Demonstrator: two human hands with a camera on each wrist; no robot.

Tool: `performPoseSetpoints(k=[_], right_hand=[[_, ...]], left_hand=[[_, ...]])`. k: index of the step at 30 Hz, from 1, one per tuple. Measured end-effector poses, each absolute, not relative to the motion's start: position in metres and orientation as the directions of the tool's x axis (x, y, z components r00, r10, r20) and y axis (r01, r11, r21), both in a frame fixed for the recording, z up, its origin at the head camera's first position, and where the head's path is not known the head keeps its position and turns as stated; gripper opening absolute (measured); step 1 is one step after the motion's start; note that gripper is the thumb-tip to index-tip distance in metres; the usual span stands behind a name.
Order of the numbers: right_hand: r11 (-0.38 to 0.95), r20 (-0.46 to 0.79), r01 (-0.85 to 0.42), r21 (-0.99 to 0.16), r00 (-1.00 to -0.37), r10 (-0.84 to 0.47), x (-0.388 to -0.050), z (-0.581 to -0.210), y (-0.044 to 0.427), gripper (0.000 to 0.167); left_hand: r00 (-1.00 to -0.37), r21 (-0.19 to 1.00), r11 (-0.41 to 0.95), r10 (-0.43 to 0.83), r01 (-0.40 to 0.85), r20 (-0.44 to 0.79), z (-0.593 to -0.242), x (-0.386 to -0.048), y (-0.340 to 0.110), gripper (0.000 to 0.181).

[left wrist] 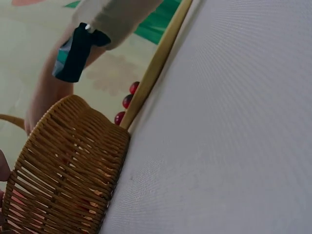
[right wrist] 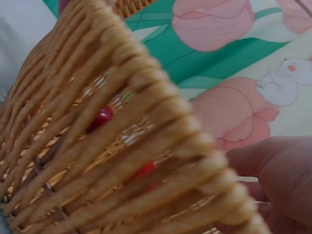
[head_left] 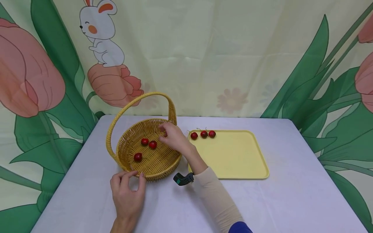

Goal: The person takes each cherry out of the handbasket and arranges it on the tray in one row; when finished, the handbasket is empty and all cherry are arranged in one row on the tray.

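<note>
A round wicker basket (head_left: pixel 163 174) with a tall arched handle stands at left of centre. Inside it lie a dark red cherry (head_left: pixel 138 157) and two more cherries close together. My left hand (head_left: pixel 128 192) holds the basket's near rim with thumb and fingers; only fingertips show in the left wrist view. Reaching over the basket's right side, my right hand (head_left: pixel 176 137) has its thumb and forefinger apart, close to a cherry (head_left: pixel 152 144). I see no cherry between them. In the right wrist view, the basket wall (right wrist: pixel 112 141) partly hides the cherries and the fingers.
A yellow tray (head_left: pixel 233 155) lies right of the basket, with three stemmed cherries, one of them a red cherry (head_left: pixel 212 133), along its back left edge. A dark wrist device (head_left: pixel 183 179) sits at the right wrist. A printed curtain (head_left: pixel 204 64) hangs behind the white table.
</note>
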State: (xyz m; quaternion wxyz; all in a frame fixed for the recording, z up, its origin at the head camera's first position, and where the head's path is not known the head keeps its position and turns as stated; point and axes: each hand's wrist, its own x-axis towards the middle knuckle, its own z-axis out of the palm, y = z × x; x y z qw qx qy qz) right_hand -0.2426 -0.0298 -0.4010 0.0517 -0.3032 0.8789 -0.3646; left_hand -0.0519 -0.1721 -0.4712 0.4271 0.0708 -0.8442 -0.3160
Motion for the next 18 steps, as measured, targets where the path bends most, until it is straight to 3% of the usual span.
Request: performPoseSetpoints(k=[18], right_hand=[[0.622,0.02,-0.573,-0.533,-0.744,-0.668,-0.246,-0.423,-0.058,0.039]], left_hand=[[-0.649,0.611,0.787,-0.423,0.082,0.632,-0.473,-0.053,-0.172,0.017]])
